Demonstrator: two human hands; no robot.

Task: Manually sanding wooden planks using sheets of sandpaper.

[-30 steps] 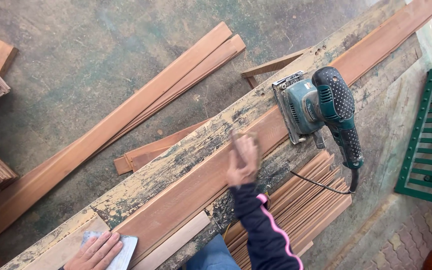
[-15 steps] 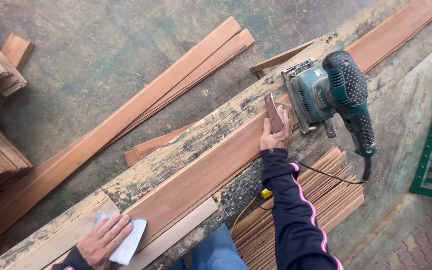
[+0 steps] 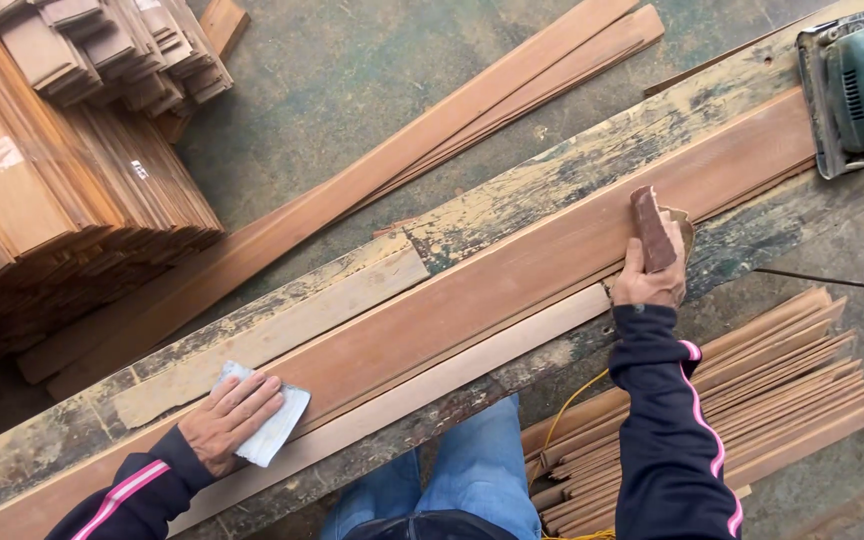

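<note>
A long reddish wooden plank (image 3: 512, 270) lies lengthwise on a worn, paint-flaked workbench (image 3: 572, 165). My right hand (image 3: 650, 275) grips a folded brown piece of sandpaper (image 3: 651, 227) and presses it against the plank near its right part. My left hand (image 3: 227, 420) lies flat on a light grey sheet of sandpaper (image 3: 274, 425) at the plank's left end. A paler wooden strip (image 3: 452, 375) runs along the plank's near edge.
A teal electric sander (image 3: 862, 90) rests on the bench at the top right, its cord (image 3: 832, 282) trailing off. Stacked wooden slats (image 3: 62, 170) fill the left. Long boards (image 3: 432, 140) lie on the floor beyond the bench, more slats (image 3: 752, 390) below right.
The view has shifted left, so the sander now sits at the top right edge. My right hand with the sandpaper has slid back along the plank, away from the sander. My left hand stays put.
</note>
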